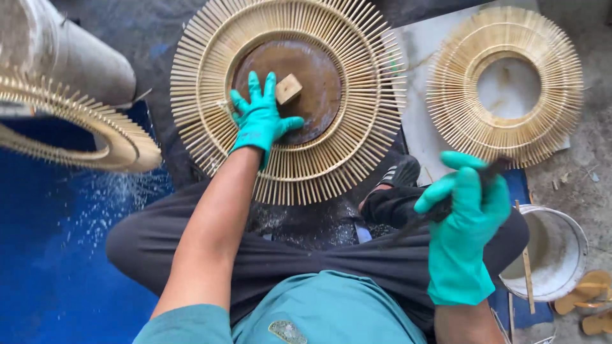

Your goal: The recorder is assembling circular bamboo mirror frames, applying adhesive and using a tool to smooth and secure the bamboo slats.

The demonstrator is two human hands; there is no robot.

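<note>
Head view: left hand [259, 119] lies flat on the ring [288, 99], right hand [464, 216] grips a brush [440, 210], so I'd keep that ring pinned while brushing.

Single view only, from a head-worn camera. It looks almost straight down over the wearer's chest and crossed legs, close in, at arm's reach. The floor ahead fills the upper frame; both forearms enter from the bottom edge. No second view to compare.
</note>
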